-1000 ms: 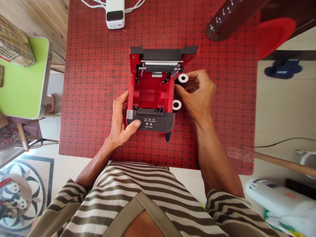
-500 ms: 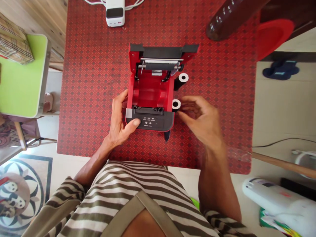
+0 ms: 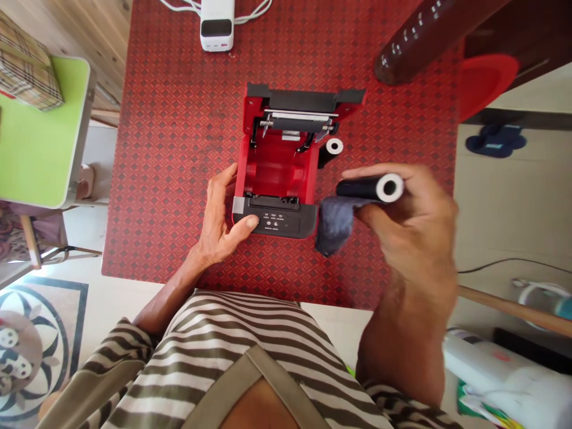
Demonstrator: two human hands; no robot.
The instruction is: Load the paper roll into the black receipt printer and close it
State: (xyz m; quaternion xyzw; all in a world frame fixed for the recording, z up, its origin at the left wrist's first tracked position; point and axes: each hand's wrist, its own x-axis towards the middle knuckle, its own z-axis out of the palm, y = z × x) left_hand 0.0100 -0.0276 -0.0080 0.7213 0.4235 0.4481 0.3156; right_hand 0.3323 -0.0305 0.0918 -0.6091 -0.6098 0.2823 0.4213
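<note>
A red and black label printer [image 3: 272, 217] stands on the table with its lid [image 3: 298, 98] raised, and its red inner bay shows bare. My left hand [image 3: 218, 220] grips the printer's left side, thumb on the black front panel and fingers along the wall. To the right of the printer, my right hand [image 3: 415, 220] is closed round a black ribbon roll [image 3: 357, 187] with a white core. A loose dark tail of ribbon [image 3: 336, 223] hangs from that roll toward the printer's front right corner. Another black ribbon roll [image 3: 328, 155] lies against the printer's right side.
A white power bank [image 3: 217, 27] with white cables lies at the far edge of the red patterned table [image 3: 179, 119]. A dark ribbed cylinder [image 3: 402, 53] and a red stool [image 3: 491, 77] are at the far right. A green table [image 3: 40, 143] stands to the left.
My right hand has picked up the nearer ribbon roll from beside the printer and moved it right and upward, its tail now hanging loose. My left hand still holds the printer.
</note>
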